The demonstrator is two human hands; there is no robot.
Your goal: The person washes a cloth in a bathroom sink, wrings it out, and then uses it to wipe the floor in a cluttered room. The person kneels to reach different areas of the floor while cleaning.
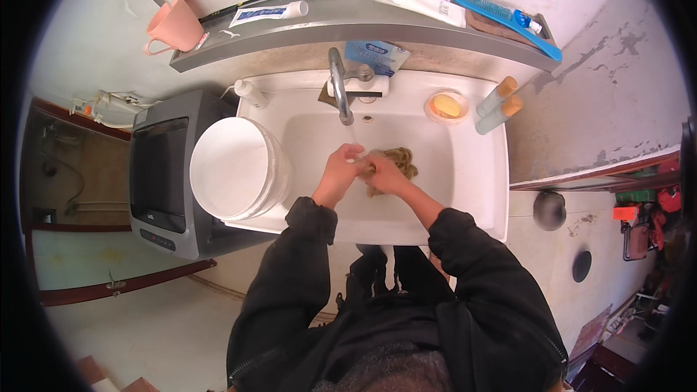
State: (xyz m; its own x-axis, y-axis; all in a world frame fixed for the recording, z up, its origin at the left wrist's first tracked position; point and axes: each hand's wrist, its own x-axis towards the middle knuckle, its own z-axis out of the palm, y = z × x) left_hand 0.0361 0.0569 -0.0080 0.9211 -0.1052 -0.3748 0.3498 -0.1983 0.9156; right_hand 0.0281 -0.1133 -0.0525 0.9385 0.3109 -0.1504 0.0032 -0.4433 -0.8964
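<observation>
Under the chrome faucet (338, 87), from which a thin stream of water falls, both of my hands meet over the white sink (310, 136). My left hand (344, 166) is beside the stream with its fingers bent; whether it grips anything is unclear. My right hand (385, 174) is closed on part of a wet olive-brown cloth (402, 160), whose rest hangs or lies in the basin to its right. The place where the hands meet is blurred, and the fingers partly cover the cloth there.
A white bucket (231, 169) stands on the sink's left side, by a grey appliance (163, 174). A soap dish (462, 115) with yellow soap and two bottles (498, 106) are on the right rim. Above runs a metal shelf (326, 30) with tubes, a blue comb (506, 22) and a pink cup (174, 24).
</observation>
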